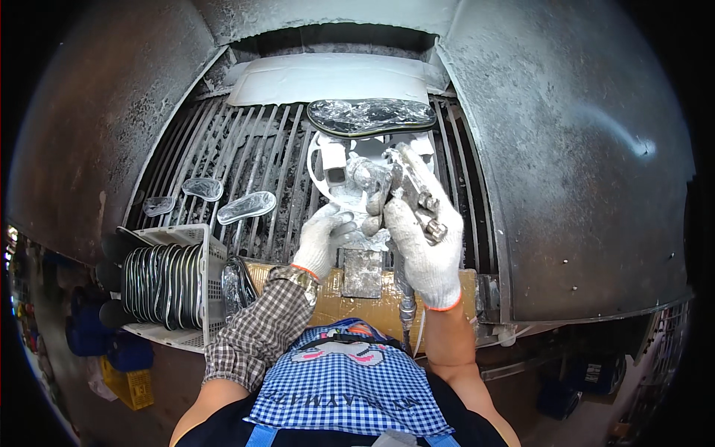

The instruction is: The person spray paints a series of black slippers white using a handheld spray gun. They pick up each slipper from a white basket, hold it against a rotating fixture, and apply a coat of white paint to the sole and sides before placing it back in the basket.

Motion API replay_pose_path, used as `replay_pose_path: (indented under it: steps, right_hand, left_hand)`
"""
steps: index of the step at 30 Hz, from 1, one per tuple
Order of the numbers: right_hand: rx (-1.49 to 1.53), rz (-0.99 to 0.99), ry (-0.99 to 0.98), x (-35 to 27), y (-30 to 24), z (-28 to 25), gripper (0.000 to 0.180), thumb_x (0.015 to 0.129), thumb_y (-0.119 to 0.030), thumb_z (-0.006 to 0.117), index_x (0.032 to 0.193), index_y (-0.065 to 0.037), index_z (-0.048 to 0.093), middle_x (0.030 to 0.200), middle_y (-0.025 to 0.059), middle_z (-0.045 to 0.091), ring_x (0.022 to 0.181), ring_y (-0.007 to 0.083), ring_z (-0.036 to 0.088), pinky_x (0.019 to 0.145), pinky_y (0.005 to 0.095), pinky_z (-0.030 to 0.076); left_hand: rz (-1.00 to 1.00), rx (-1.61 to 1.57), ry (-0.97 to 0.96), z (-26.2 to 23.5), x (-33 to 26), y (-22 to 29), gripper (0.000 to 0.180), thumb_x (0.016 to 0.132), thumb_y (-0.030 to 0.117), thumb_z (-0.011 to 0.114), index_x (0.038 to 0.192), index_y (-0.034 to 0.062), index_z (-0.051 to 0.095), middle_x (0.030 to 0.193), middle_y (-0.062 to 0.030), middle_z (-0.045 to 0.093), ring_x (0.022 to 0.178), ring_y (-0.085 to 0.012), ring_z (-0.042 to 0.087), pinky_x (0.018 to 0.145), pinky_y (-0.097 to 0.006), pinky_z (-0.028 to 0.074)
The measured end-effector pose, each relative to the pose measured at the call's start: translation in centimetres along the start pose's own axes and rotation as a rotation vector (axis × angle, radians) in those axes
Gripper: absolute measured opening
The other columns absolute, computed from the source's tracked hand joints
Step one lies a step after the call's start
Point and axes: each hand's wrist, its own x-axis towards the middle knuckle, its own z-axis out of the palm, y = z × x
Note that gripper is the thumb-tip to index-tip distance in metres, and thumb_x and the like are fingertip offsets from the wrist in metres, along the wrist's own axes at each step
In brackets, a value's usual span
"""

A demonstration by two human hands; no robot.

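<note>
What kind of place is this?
Probably a spray booth in a footwear workshop: residue-coated metal walls flank a slatted grate, sole-shaped pieces stand packed in a white crate, and the gloved right hand grips what looks like a spray gun.

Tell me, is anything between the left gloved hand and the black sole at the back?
Yes: in this view, a white block lies between the left hand and the black sole, just on the sole's near side.
</note>
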Motion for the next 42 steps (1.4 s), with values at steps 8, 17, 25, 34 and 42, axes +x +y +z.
replay_pose_path:
  steps: [8,17,25,34,42]
  right_hand:
    - [-0.178,-0.058,0.071,0.3,2.5,-1.4,0.056,0.107,-0.01,0.065,0.158,0.004,0.048,0.105,0.0054,0.074,0.088,0.0063,0.068,0.079,0.0231,0.056]
    - [0.099,0.13,0.163,-0.3,1.5,-2.3,0.057,0.102,-0.006,0.07,0.154,0.006,0.051,0.132,0.0137,0.067,0.086,0.0095,0.067,0.075,0.0252,0.056]
    - [0.113,0.078,0.238,-0.2,1.6,-3.2,0.057,0.105,-0.008,0.068,0.156,0.008,0.048,0.115,0.0104,0.074,0.079,0.0071,0.065,0.071,0.0241,0.055]
    - [0.164,0.082,0.302,-0.4,0.8,-4.1,0.057,0.107,-0.009,0.066,0.158,0.006,0.045,0.088,0.0037,0.069,0.071,0.0067,0.062,0.065,0.0228,0.052]
    - [0.125,0.064,0.35,-0.1,0.7,-5.5,0.056,0.108,-0.011,0.065,0.158,0.005,0.045,0.091,0.0035,0.068,0.069,0.0053,0.06,0.063,0.0223,0.052]
  left_hand:
    - [-0.041,0.086,-0.061,1.9,-1.0,0.7,0.038,0.099,0.003,0.062,0.137,0.0029,0.065,0.124,-0.0092,0.074,0.096,-0.0204,0.072,0.088,-0.038,0.06]
    - [-0.02,0.07,-0.097,2.0,-1.2,0.9,0.042,0.1,0.002,0.054,0.141,-0.0022,0.059,0.131,-0.0158,0.071,0.11,-0.027,0.073,0.098,-0.042,0.06]
    - [-0.016,0.091,-0.079,1.9,-1.1,1.3,0.042,0.099,0.001,0.051,0.14,-0.0042,0.059,0.131,-0.0172,0.07,0.112,-0.0282,0.072,0.101,-0.043,0.06]
    - [-0.003,0.102,-0.086,1.9,-1.2,1.5,0.041,0.099,0.002,0.052,0.139,-0.0034,0.059,0.133,-0.0175,0.069,0.112,-0.0282,0.072,0.099,-0.042,0.061]
    - [0.001,0.044,-0.106,1.1,-0.6,1.3,0.04,0.099,0.003,0.053,0.139,-0.0032,0.06,0.13,-0.0173,0.07,0.108,-0.0277,0.073,0.097,-0.042,0.061]
